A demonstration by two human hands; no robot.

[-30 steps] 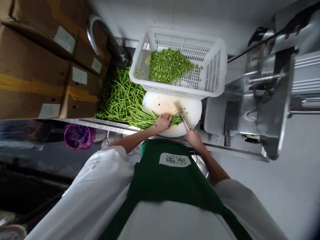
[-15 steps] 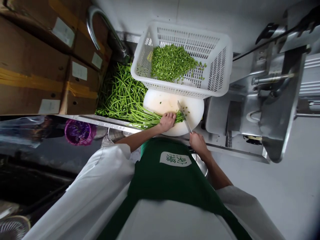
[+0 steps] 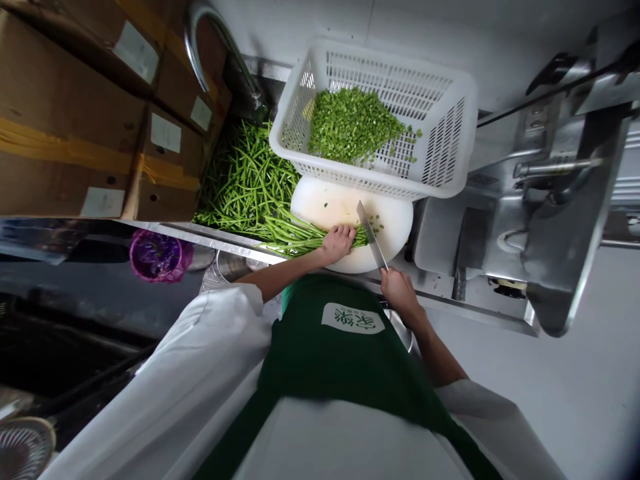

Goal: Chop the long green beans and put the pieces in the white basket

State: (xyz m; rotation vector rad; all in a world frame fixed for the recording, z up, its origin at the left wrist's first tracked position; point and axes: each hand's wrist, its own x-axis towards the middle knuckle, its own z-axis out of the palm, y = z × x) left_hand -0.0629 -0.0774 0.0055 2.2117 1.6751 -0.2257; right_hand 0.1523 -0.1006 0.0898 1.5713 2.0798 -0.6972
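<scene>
My left hand (image 3: 339, 244) is closed over a bundle of green beans (image 3: 301, 233), pressing it onto the white cutting board (image 3: 313, 197). My right hand (image 3: 399, 288) grips the handle of a knife (image 3: 371, 233). The blade stands at the right end of the bundle and points away from me. A few small cut pieces (image 3: 379, 223) lie on the board just right of the blade. Beyond the board, a white slotted basket (image 3: 440, 183) holds a heap of chopped green beans (image 3: 345, 123). Whole beans (image 3: 255, 177) fill the sink at the left.
Cardboard boxes (image 3: 60, 100) are stacked at the left beside a curved faucet (image 3: 195, 50). A purple-lined bucket (image 3: 156, 257) stands below the counter edge. Metal equipment (image 3: 555, 227) with a raised plate occupies the right side.
The view has shifted slightly, so the basket and boxes appear a little further right. Both hands keep their grips, with the knife still at the bundle's end.
</scene>
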